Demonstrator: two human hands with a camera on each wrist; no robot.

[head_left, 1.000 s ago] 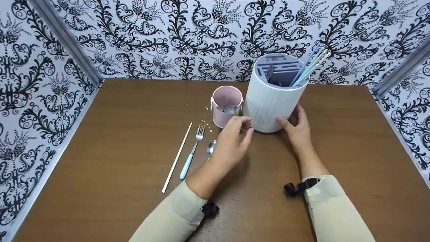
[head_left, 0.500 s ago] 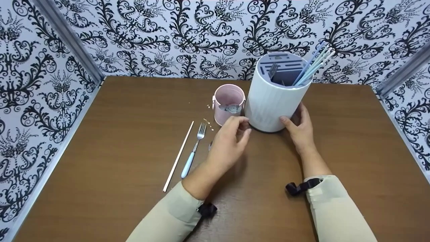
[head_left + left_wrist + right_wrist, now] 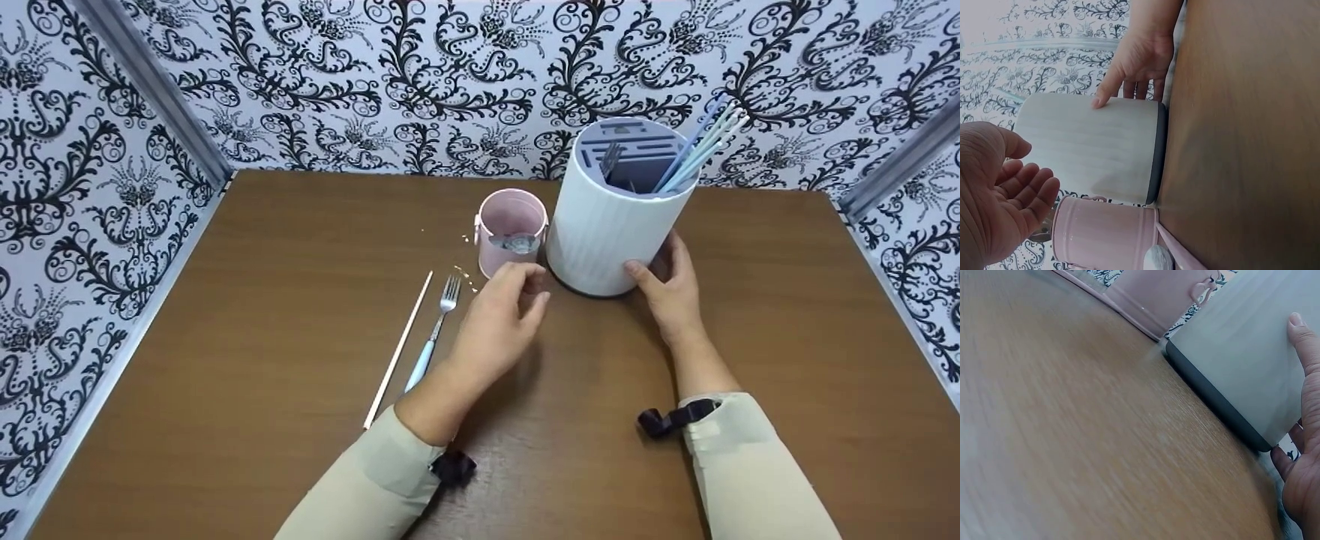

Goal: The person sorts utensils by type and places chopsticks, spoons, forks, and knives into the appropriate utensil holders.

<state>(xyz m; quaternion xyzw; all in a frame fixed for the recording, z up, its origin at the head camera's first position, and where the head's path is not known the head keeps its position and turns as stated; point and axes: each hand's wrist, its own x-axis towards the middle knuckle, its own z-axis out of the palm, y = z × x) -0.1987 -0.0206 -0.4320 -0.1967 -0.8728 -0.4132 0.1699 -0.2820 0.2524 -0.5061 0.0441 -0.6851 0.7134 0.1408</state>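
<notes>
Head view: fork [image 3: 435, 329] separates stick [image 3: 398, 350] from left hand [image 3: 496, 321].

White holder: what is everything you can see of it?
The white holder is a tall, rounded container, plastic by its look, with a grey-purple slotted top and a dark base. It stands upright on the table beside the pink bucket; whether they touch is unclear. A fork and several bluish and greenish sticks poke out of its open compartment. The right hand grips its lower side.
</notes>
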